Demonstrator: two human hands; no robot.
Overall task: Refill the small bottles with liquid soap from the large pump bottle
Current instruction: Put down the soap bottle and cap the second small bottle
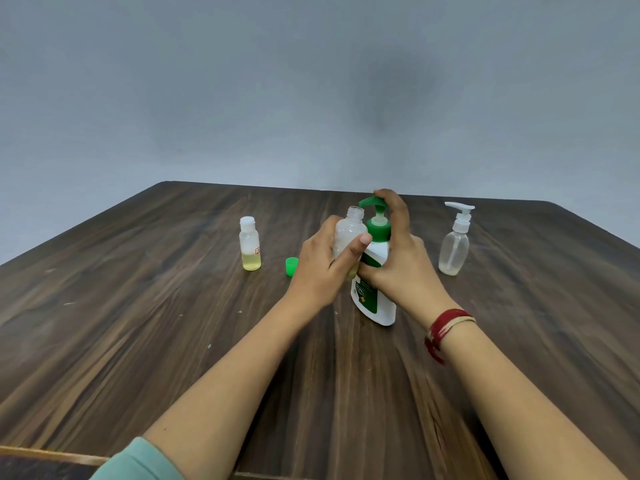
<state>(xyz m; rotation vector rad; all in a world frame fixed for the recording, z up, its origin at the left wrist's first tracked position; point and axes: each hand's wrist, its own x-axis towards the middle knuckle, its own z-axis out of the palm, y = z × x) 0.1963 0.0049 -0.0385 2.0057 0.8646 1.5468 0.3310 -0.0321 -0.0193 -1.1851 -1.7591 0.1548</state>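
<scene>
**Desk:** What is sitting in the containers?

**Photographer:** The capped small bottle (250,244) is holding yellow liquid in its lower third. The clear pump bottle (454,251) is showing a pale layer at its base. How much the uncapped small bottle (348,233) is carrying, I cannot tell.

**Desk:** And the hands?

**Photographer:** The left hand (322,268) is gripping the uncapped small bottle, its mouth sitting just under the green spout. The right hand (401,261) is curling round the large pump bottle (375,299) – fingers over the pump head.

**Desk:** The count?

**Photographer:** Three small bottles, one large, one loose green cap (291,266) – all sharing the wooden table (173,323).
</scene>
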